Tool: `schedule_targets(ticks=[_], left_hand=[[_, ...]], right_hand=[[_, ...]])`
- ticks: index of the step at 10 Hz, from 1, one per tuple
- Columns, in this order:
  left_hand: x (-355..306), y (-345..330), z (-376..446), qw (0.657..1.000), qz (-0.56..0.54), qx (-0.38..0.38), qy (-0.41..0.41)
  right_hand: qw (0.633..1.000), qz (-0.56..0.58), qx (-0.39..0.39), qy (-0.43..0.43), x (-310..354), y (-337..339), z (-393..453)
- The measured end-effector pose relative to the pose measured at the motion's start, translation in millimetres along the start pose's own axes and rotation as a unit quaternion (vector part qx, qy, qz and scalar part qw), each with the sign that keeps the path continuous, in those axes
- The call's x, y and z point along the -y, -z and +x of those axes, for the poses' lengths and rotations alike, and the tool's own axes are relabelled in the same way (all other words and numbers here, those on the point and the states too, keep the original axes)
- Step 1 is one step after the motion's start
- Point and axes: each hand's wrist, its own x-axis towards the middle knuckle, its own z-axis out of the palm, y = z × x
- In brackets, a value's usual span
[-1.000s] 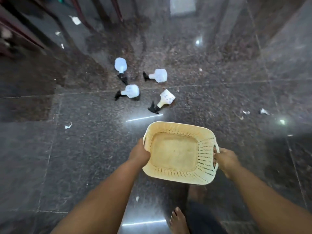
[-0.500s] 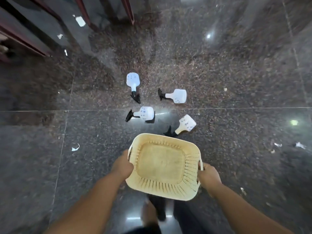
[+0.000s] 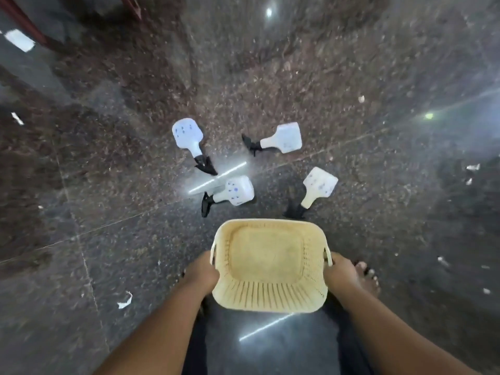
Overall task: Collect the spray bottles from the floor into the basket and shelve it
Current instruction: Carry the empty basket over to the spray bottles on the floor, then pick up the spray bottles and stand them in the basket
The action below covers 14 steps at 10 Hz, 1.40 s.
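Closer now than a moment ago, my left hand (image 3: 201, 272) and right hand (image 3: 339, 276) grip the handles of the cream basket (image 3: 270, 296), which holds nothing. Four white spray bottles (image 3: 236, 190) lie on the floor (image 3: 108, 212) at twelve o'clock, blue marks unreadable.
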Motion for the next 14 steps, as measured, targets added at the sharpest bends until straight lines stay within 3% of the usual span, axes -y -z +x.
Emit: schedule_targets(ticks=[2, 4, 6, 8, 9, 11, 12, 14], left_hand=[[-2, 53, 21, 0.996, 0.076, 0.024, -0.038], [19, 56, 56, 0.994, 0.077, 0.064, -0.039], [18, 51, 69, 0.995, 0.042, 0.072, -0.051], [3, 67, 111, 0.996, -0.091, -0.006, -0.018], [-19, 77, 126, 0.994, -0.108, -0.024, -0.019], [-35, 63, 184, 0.99, 0.004, -0.122, -0.067], [-47, 77, 181, 0.974, 0.148, -0.098, -0.139], [-57, 71, 205, 0.927, 0.316, -0.088, -0.182]], right_hand=[[0.998, 0.024, -0.05, -0.001, 7, -82, 48], [0.999, -0.003, -0.051, -0.008, 12, -102, 61], [0.998, -0.038, -0.043, 0.01, 16, -88, 71], [0.969, -0.169, -0.129, 0.126, 49, -46, 87], [0.95, -0.23, -0.126, 0.171, 66, -34, 113], [0.895, -0.396, -0.088, 0.186, 85, -41, 169], [0.879, -0.442, -0.057, 0.171, 85, -51, 191], [0.86, -0.475, -0.084, 0.169, 73, -67, 216]])
